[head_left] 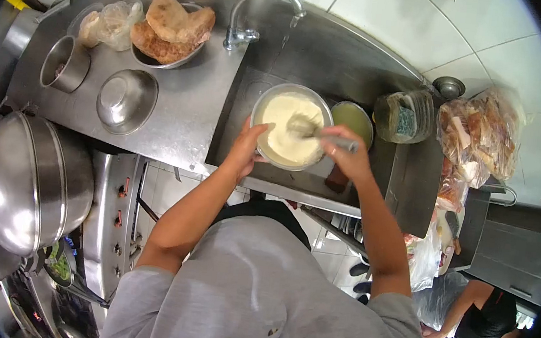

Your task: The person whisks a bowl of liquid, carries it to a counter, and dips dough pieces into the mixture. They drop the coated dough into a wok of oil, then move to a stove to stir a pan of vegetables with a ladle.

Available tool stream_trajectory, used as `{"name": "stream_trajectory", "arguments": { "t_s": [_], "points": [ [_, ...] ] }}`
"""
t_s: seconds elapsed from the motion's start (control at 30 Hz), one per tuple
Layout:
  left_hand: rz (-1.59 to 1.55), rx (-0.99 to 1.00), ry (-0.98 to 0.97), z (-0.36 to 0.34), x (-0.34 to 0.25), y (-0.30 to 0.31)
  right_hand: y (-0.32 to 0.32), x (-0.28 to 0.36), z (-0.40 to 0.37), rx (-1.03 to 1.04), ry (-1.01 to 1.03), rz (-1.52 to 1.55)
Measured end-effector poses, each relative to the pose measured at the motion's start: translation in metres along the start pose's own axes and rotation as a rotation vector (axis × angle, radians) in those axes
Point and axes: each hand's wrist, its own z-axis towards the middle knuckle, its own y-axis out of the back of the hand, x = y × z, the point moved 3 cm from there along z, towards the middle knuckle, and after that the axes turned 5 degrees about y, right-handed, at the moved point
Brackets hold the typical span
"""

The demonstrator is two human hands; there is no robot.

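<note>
My left hand point(244, 148) is closed on the left rim of a round bowl point(286, 166) over the sink, thumb on top. Inside the bowl is a pale yellow, creamy mixture point(277, 120). My right hand point(351, 156) grips the grey handle of a whisk point(302, 127), whose head dips into the mixture and is blurred by motion. Just right of the bowl, lower in the sink, sits a container with greenish liquid point(358, 120). A reddish-brown object point(337, 178) lies below it, partly hidden by my right hand.
Water trickles from the faucet point(248, 36) into the sink point(334, 63). Bread-like pieces point(170, 26), a pot point(66, 65) and an overturned bowl point(126, 101) stand left. A clear plastic container point(404, 116) and bagged food point(482, 132) are right. Another person's arm point(452, 320) shows lower right.
</note>
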Motion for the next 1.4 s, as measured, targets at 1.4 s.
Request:
{"name": "stream_trajectory", "arguments": {
  "t_s": [1.4],
  "points": [
    [0.008,0.006,-0.035,0.010,-0.004,-0.007,0.023,-0.014,0.006,-0.208,-0.261,0.167]
  ]
}}
